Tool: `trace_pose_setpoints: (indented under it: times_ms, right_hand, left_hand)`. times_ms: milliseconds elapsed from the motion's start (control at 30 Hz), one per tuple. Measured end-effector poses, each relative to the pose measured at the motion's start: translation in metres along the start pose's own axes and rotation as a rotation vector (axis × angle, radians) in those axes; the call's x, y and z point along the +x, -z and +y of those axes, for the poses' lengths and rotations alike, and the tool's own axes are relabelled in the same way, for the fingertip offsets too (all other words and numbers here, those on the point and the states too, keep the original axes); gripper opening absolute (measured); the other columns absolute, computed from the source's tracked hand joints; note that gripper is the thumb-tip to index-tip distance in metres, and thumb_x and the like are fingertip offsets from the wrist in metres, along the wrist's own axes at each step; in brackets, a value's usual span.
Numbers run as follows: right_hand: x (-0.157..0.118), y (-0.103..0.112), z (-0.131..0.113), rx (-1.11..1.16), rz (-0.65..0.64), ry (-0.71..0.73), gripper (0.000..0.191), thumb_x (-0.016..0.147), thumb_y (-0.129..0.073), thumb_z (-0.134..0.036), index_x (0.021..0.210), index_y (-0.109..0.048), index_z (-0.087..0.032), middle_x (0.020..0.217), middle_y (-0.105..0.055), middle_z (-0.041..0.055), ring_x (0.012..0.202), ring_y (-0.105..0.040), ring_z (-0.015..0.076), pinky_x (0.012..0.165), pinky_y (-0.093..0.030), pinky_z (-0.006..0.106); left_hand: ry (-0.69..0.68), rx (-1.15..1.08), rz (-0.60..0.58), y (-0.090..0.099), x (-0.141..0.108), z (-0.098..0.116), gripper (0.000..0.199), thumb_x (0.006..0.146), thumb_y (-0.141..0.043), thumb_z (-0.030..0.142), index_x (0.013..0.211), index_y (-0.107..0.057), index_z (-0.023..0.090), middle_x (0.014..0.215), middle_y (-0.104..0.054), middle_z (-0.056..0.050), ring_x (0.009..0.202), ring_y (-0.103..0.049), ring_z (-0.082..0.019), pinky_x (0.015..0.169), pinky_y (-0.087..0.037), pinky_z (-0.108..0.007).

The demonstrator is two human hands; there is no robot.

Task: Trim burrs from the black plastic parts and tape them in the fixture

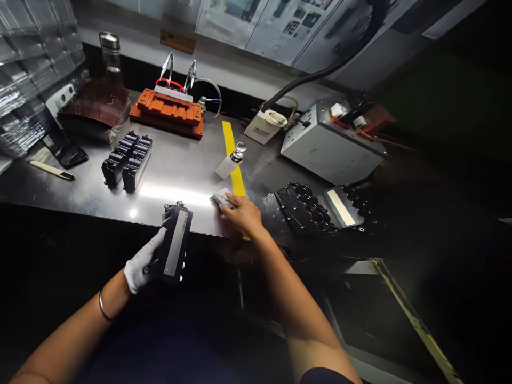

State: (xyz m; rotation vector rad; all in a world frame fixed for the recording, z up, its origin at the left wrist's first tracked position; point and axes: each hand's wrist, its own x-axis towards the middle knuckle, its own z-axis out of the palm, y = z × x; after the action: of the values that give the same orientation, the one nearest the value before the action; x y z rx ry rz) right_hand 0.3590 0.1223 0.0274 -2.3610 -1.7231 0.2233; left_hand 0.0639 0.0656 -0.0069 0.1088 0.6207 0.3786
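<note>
My left hand (141,262), in a white glove, is closed around a black plastic housing (168,250) with a long grey strip down its face. The housing is held tilted just off the table's front edge. My bare right hand (245,214) has its fingers on a crumpled grey-white cloth (223,197) lying on the metal table (176,184). Just behind the cloth stands a white dispenser bottle (229,164) with its round metal lid raised. The palm side of the right hand is hidden.
Two black housings (127,160) stand at left, near a knife (52,169) and a phone (66,149). An orange fixture (168,114) sits behind. More black parts (302,208) lie at right before a grey metal box (332,141). Yellow tape (229,136) crosses the table.
</note>
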Motion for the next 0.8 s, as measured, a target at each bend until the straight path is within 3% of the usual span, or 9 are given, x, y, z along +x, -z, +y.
trace_pose_setpoints:
  times_ms: [133, 200, 300, 433, 533, 600, 667, 767, 800]
  right_hand:
    - [0.048, 0.034, -0.012, 0.022, 0.387, -0.062, 0.049, 0.082, -0.062, -0.042, 0.128, -0.058, -0.025, 0.123, -0.055, 0.0126, 0.099, -0.061, 0.0287, 0.084, -0.047, 0.046]
    - [0.076, 0.050, -0.014, -0.007, 0.390, -0.094, 0.048, 0.080, -0.064, -0.042, 0.125, -0.061, -0.024, 0.118, -0.054, 0.0145, 0.092, -0.059, 0.0278, 0.083, -0.045, 0.048]
    - [0.105, 0.060, -0.012, -0.018, 0.297, -0.086, 0.045, 0.073, -0.072, -0.039, 0.112, -0.068, -0.019, 0.093, -0.057, 0.0123, 0.082, -0.054, 0.0241, 0.080, -0.041, 0.047]
    - [0.116, 0.061, -0.009, 0.020, 0.309, -0.076, 0.040, 0.069, -0.074, -0.040, 0.101, -0.070, -0.017, 0.075, -0.054, 0.0074, 0.081, -0.051, 0.0230, 0.078, -0.039, 0.043]
    - [0.099, 0.061, -0.019, -0.013, 0.305, -0.120, 0.038, 0.072, -0.071, -0.040, 0.102, -0.069, -0.017, 0.081, -0.055, 0.0091, 0.085, -0.055, 0.0256, 0.078, -0.040, 0.043]
    - [0.072, 0.053, -0.034, 0.005, 0.313, -0.069, 0.040, 0.075, -0.068, -0.040, 0.110, -0.068, -0.020, 0.090, -0.058, 0.0110, 0.086, -0.058, 0.0267, 0.078, -0.042, 0.043]
    - [0.032, 0.035, -0.052, 0.061, 0.250, 0.074, 0.042, 0.076, -0.068, -0.040, 0.115, -0.067, -0.023, 0.096, -0.060, 0.0099, 0.084, -0.060, 0.0245, 0.076, -0.046, 0.040]
    - [-0.032, -0.002, -0.069, 0.134, 0.037, 0.371, 0.040, 0.076, -0.068, -0.039, 0.115, -0.067, -0.028, 0.101, -0.061, 0.0054, 0.077, -0.062, 0.0173, 0.070, -0.049, 0.031]
    - [-0.049, -0.012, -0.072, 0.134, 0.065, 0.371, 0.040, 0.076, -0.067, -0.037, 0.115, -0.068, -0.027, 0.101, -0.061, 0.0058, 0.075, -0.062, 0.0159, 0.067, -0.049, 0.029]
  left_hand:
    - [0.008, 0.000, 0.002, -0.002, 0.004, 0.007, 0.062, 0.082, -0.050, 0.065, 0.102, -0.065, 0.008, 0.091, -0.070, -0.014, 0.074, -0.068, -0.026, 0.063, -0.058, -0.041]
    - [0.002, -0.002, 0.019, -0.005, 0.005, 0.009, 0.061, 0.083, -0.048, 0.065, 0.104, -0.064, 0.009, 0.091, -0.069, -0.014, 0.074, -0.069, -0.027, 0.062, -0.058, -0.042]
    - [-0.004, -0.010, 0.031, -0.005, 0.008, 0.011, 0.061, 0.083, -0.047, 0.064, 0.106, -0.063, 0.010, 0.090, -0.070, -0.014, 0.072, -0.069, -0.026, 0.061, -0.058, -0.040]
    - [-0.023, -0.026, -0.007, 0.002, 0.013, 0.011, 0.059, 0.084, -0.050, 0.062, 0.108, -0.063, 0.009, 0.089, -0.070, -0.014, 0.070, -0.069, -0.024, 0.062, -0.058, -0.037]
    - [-0.032, -0.023, -0.017, 0.006, 0.016, 0.012, 0.060, 0.083, -0.050, 0.062, 0.108, -0.064, 0.009, 0.090, -0.070, -0.014, 0.071, -0.069, -0.024, 0.062, -0.058, -0.036]
    - [-0.036, -0.024, -0.010, 0.006, 0.016, 0.012, 0.060, 0.083, -0.051, 0.062, 0.107, -0.064, 0.009, 0.090, -0.071, -0.014, 0.071, -0.069, -0.023, 0.063, -0.058, -0.036]
    - [-0.020, -0.029, -0.013, 0.005, 0.016, 0.012, 0.060, 0.082, -0.051, 0.063, 0.107, -0.064, 0.010, 0.088, -0.071, -0.014, 0.070, -0.069, -0.022, 0.063, -0.058, -0.035]
    - [-0.013, -0.033, 0.027, 0.001, 0.016, 0.013, 0.061, 0.084, -0.048, 0.063, 0.109, -0.065, 0.011, 0.084, -0.071, -0.012, 0.066, -0.068, -0.021, 0.060, -0.057, -0.032]
    - [-0.015, -0.031, 0.051, -0.001, 0.015, 0.014, 0.060, 0.084, -0.047, 0.063, 0.110, -0.064, 0.011, 0.083, -0.072, -0.012, 0.065, -0.068, -0.020, 0.060, -0.057, -0.031]
